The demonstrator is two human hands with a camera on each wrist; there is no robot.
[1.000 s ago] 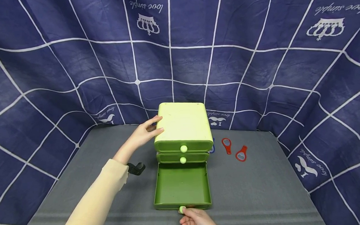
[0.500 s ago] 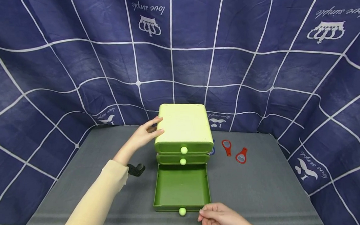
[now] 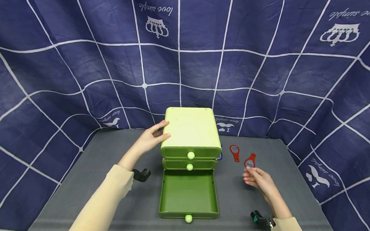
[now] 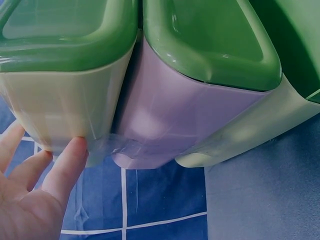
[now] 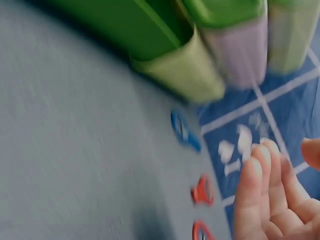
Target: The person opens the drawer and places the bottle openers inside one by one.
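Observation:
A small drawer cabinet (image 3: 190, 127) stands on the grey table, pale yellow-green on top with green drawer fronts. Its bottom drawer (image 3: 188, 195) is pulled out towards me. My left hand (image 3: 148, 139) rests on the cabinet's left side. In the left wrist view, the left hand's fingers (image 4: 70, 167) touch the top tier's wall. Above the table on the right, my right hand (image 3: 260, 181) has loosely bent fingers and holds nothing. In the head view its fingertips overlap the near end of a red bottle opener (image 3: 251, 158); the right wrist view shows them apart from it.
Another red bottle opener (image 3: 235, 153) lies farther back. A blue one (image 5: 185, 131) lies beside the cabinet, mostly hidden in the head view. Black wrist straps (image 3: 141, 175) show at both arms. A blue, white-lined cloth (image 3: 195, 66) hangs round the table.
My right hand has let go of the bottom drawer's knob and moved right and away from me, towards the red bottle openers. The left hand stays on the cabinet.

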